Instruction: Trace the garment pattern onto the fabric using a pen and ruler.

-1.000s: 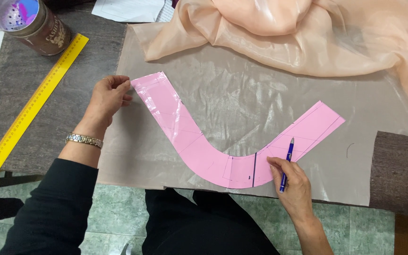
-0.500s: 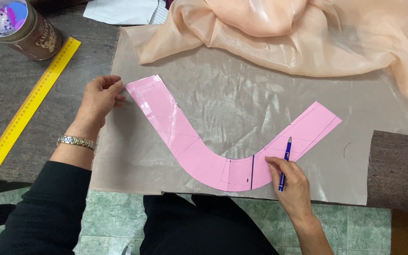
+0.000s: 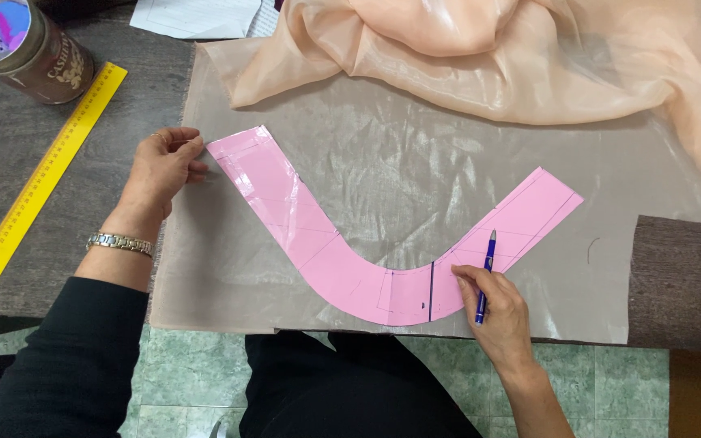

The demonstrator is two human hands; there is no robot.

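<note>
My right fingers [image 3: 466, 280] are pinched together on the blue pen [image 3: 485, 276], its upper end lying over the right limb of the pink curved pattern [image 3: 326, 264]. My left fingers [image 3: 192, 154] lie flat and slightly apart, tips touching the pattern's upper left end. The pattern rests on sheer beige fabric [image 3: 415, 170] spread across the table [image 3: 683, 276]. To do this well: press evenly so the pattern cannot creep, and keep the fabric smooth beneath it. A yellow ruler [image 3: 38, 191] lies well apart to the left, below a brown tin [image 3: 30, 49].
</note>
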